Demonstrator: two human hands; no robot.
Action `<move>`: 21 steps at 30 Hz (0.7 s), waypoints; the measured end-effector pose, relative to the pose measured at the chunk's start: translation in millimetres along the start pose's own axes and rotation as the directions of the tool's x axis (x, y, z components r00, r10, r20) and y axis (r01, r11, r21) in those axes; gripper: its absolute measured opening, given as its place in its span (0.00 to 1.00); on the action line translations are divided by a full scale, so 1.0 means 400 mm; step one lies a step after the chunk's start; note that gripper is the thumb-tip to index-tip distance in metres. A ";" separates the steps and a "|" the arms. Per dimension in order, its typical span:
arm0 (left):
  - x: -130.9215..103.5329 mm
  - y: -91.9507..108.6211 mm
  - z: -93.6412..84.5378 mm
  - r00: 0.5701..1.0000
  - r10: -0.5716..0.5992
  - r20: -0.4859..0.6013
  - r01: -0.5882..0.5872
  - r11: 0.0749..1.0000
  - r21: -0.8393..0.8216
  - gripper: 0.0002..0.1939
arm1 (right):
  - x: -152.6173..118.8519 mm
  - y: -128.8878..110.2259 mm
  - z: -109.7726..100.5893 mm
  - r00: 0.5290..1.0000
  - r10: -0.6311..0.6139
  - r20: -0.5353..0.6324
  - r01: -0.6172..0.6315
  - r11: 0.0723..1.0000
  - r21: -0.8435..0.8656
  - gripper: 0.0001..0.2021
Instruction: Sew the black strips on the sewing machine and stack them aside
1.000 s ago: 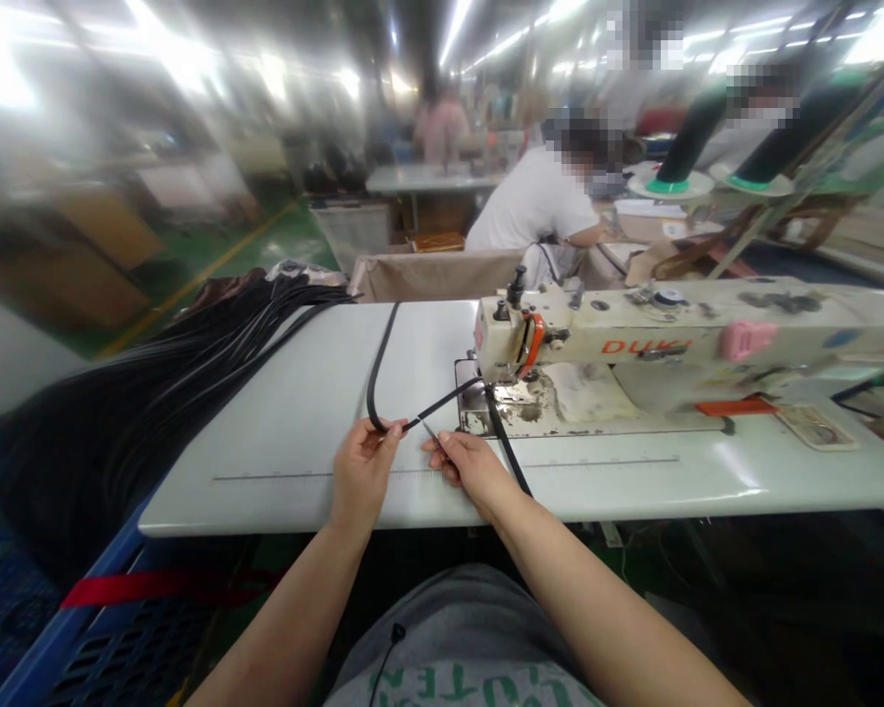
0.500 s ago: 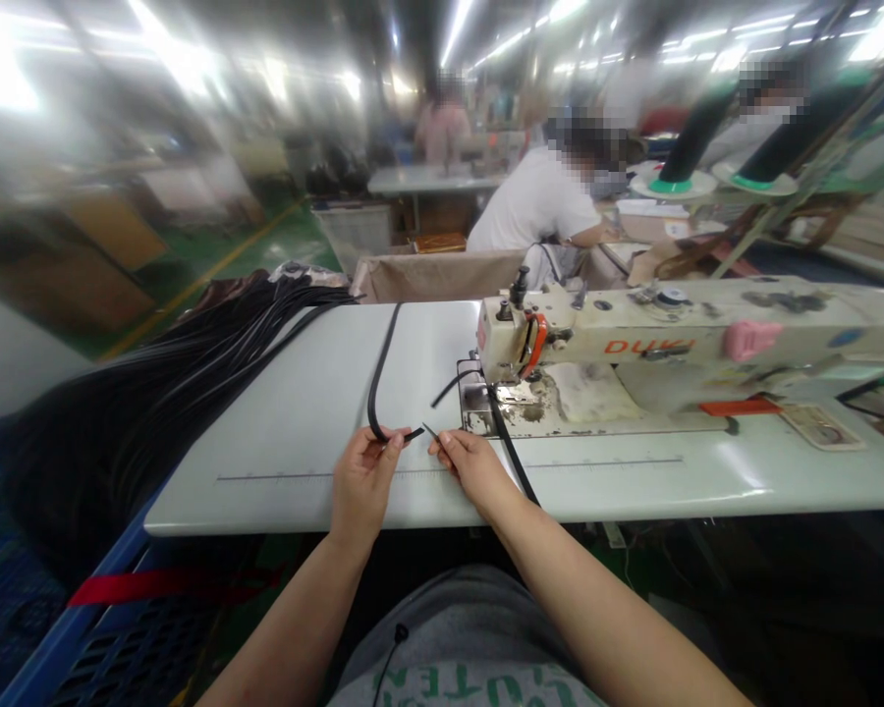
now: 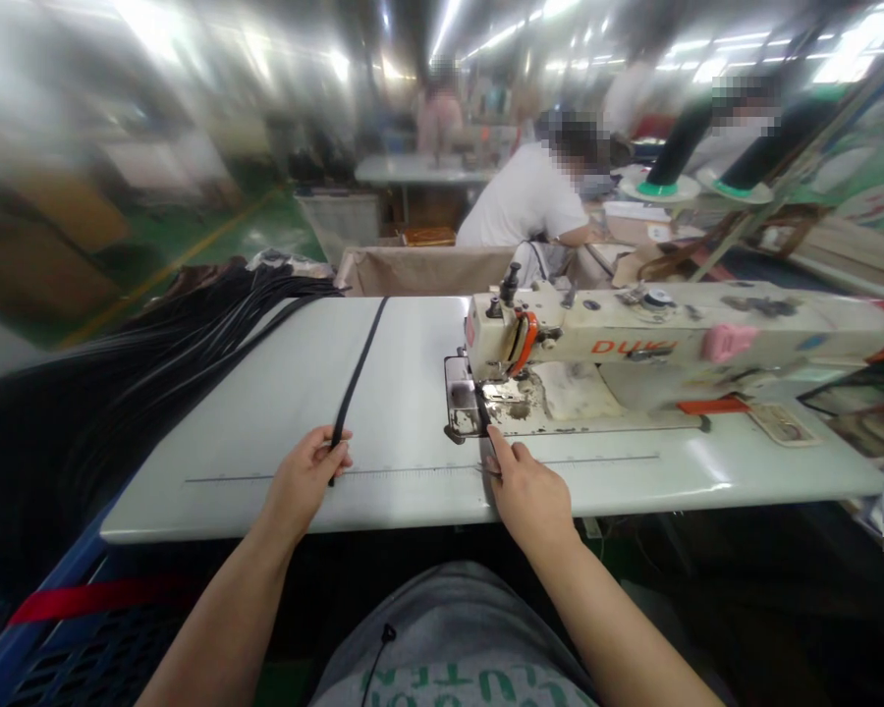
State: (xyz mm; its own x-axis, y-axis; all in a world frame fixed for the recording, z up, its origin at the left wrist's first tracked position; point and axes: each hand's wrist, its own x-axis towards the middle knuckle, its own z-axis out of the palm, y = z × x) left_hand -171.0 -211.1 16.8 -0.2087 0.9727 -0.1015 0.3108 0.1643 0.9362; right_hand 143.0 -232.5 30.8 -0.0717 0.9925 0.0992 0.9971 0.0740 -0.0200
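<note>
A long black strip (image 3: pixel 360 368) runs from the far edge of the white table down to my left hand (image 3: pixel 305 476), whose fingers are pinched on it near its end. My right hand (image 3: pixel 526 486) is closed at the front of the sewing machine (image 3: pixel 604 339), with a small metal tool (image 3: pixel 489 468), perhaps snips, partly showing between the fingers. Its index fingertip touches a second black strip (image 3: pixel 484 407) that comes from under the machine's needle area. The far part of that strip is hidden by the machine head.
Many black strips (image 3: pixel 192 334) hang over the table's (image 3: pixel 250 412) left side, above a blue crate (image 3: pixel 95 638) with a red band. Behind the table stands a cloth-lined bin (image 3: pixel 427 270). A person in white (image 3: pixel 520 196) leans over beyond it. Thread cones (image 3: pixel 678 147) stand at right.
My hands have moved apart: the left went left and down with its strip, now straighter; the right went right to the machine's strip. The short strip piece left of the needle no longer shows.
</note>
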 end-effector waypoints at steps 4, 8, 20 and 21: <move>0.021 -0.017 -0.049 0.997 0.017 -0.069 -0.008 0.992 0.122 0.30 | -0.004 0.005 0.011 0.996 -0.042 0.080 0.045 0.998 -0.038 0.25; 0.056 -0.035 -0.129 0.986 0.036 -0.160 0.028 0.924 0.382 0.28 | 0.007 0.002 0.004 0.994 -0.045 0.096 0.051 0.997 -0.064 0.24; -0.008 -0.060 -0.640 0.768 0.167 -0.618 0.503 0.440 0.744 0.27 | 0.016 0.036 0.046 0.993 -0.119 -0.014 0.119 0.992 -0.049 0.23; -0.030 -0.078 -0.678 0.745 0.117 -0.657 0.560 0.424 0.711 0.26 | 0.016 0.037 0.047 0.992 -0.122 -0.022 0.121 0.992 -0.043 0.23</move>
State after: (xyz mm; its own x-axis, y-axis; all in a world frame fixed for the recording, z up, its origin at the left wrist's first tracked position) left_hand -429.6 -272.3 80.1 -0.7281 0.6364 0.2547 0.6745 0.7313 0.1010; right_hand 156.7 -223.2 12.4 -0.1920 0.9737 0.1226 0.9813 0.1892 0.0346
